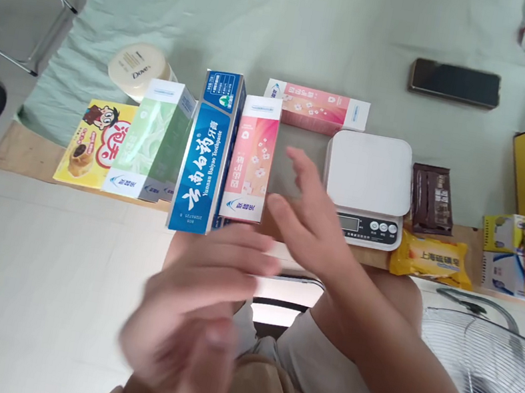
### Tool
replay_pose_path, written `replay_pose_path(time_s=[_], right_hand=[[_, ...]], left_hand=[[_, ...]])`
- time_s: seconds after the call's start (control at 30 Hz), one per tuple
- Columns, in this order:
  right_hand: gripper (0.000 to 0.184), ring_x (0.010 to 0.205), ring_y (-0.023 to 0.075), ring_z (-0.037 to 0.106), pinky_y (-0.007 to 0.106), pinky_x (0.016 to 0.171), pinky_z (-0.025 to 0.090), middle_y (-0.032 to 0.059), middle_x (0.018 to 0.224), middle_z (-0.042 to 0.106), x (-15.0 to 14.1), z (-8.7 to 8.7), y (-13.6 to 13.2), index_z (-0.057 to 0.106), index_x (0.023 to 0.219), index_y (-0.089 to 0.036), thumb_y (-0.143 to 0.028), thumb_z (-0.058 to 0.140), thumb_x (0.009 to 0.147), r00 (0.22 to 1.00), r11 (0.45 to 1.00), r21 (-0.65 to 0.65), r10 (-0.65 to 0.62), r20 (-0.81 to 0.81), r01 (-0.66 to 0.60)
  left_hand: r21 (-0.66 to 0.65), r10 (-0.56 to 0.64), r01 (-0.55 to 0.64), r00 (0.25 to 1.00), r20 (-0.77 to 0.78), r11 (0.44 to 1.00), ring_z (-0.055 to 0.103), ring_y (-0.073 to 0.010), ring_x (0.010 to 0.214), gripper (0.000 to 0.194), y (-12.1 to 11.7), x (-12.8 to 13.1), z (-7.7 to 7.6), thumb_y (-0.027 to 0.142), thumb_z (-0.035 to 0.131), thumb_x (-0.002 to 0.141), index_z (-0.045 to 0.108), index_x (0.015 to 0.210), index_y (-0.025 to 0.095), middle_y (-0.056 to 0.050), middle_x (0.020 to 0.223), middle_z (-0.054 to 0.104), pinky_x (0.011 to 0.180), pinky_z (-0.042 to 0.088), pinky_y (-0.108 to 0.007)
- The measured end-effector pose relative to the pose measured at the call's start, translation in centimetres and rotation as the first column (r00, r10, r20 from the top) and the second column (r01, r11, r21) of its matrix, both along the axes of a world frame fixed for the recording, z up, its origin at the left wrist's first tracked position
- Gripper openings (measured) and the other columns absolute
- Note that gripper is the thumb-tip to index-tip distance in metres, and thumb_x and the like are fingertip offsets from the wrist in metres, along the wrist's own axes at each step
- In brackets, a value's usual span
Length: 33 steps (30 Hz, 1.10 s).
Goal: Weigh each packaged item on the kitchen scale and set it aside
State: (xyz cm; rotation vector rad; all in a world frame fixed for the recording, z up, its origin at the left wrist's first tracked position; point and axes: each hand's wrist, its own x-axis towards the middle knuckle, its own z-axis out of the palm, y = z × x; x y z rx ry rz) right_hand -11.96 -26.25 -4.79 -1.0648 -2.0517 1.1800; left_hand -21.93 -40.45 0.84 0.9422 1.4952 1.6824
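While both hands hover empty in the lower middle of the frame, the nearest things are the toothpaste cartons standing along the table edge (19, 164) just above them. The blue Yunnan Baiyao toothpaste box (206, 153) sits left of centre, touching the pink toothpaste box (250, 160) on its right; a green toothpaste box (150, 139) stands just to its left. These cartons look light, stiff at the edges yet easily dented on the broad faces, with a glossy print that may slip, so a hold across the 2 narrow long sides seems the safest. The right hand (311, 222), centre of frame, is spread open with fingers loose, palm turned toward the pink box, near it but touching nothing. The left hand (195, 306), lower and blurred, has fingers extended and slightly curled, holding nothing that I can see. A white kitchen scale (370, 175) stands right of the right hand, a second pink toothpaste box (316, 108) lies flat behind, and a dark phone (455, 83) rests at upper right.
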Motion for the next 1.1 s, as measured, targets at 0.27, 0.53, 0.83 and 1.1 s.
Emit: replay_pose_path(time_s=[0.27,0.53,0.83,1.1], right_hand=[[0.04,0.136,0.0293,0.069,0.054,0.117,0.057,0.0133,0.143,0.07,5.3,4.3,6.6,0.062,0.131,-0.023,-0.031,0.063,0.092,0.887,0.879,0.234,-0.448,0.11,0.415],[0.038,0.127,0.0335,0.068,0.061,0.115,0.052,0.0104,0.129,0.073,3.4,3.6,15.3,0.068,0.124,-0.025,-0.028,0.068,0.086,0.832,0.939,0.344,-0.211,0.513,0.026],[0.063,0.113,0.0363,0.074,0.056,0.095,0.063,0.0075,0.122,0.077,-2.5,1.5,19.8,0.065,0.14,-0.028,-0.031,0.084,0.081,0.658,0.942,0.222,-0.003,0.753,-0.251],[0.06,0.147,0.0415,0.055,0.057,0.122,0.043,0.0124,0.155,0.061,1.4,8.0,16.6,0.058,0.153,-0.02,-0.043,0.066,0.098,0.642,0.861,0.504,-0.421,0.641,0.062]], left_hand=[[0.077,-0.294,0.293,0.956,0.006,0.953,0.032,-0.0302,0.168,0.039,11.3,5.2,-0.8,0.046,0.046,0.109,0.053,0.141,0.024,-0.009,0.165,0.049,0.14,0.032,-0.049],[-0.007,-0.22,0.22,0.975,0.041,0.975,0.015,-0.0293,0.174,0.059,14.2,5.9,-8.7,0.057,0.033,0.11,0.032,0.162,0.028,-0.007,0.18,0.028,0.142,0.025,-0.045],[-0.07,-0.3,0.295,0.951,-0.077,0.953,0.024,-0.0331,0.171,0.08,13.5,4.6,-10.3,0.078,0.031,0.103,0.038,0.164,0.026,-0.011,0.178,0.033,0.139,0.033,-0.046],[-0.041,-0.354,0.353,0.919,-0.175,0.935,0.034,-0.036,0.166,0.079,12.7,3.5,-9.4,0.077,0.026,0.105,0.04,0.16,0.022,-0.021,0.173,0.036,0.136,0.032,-0.057]])
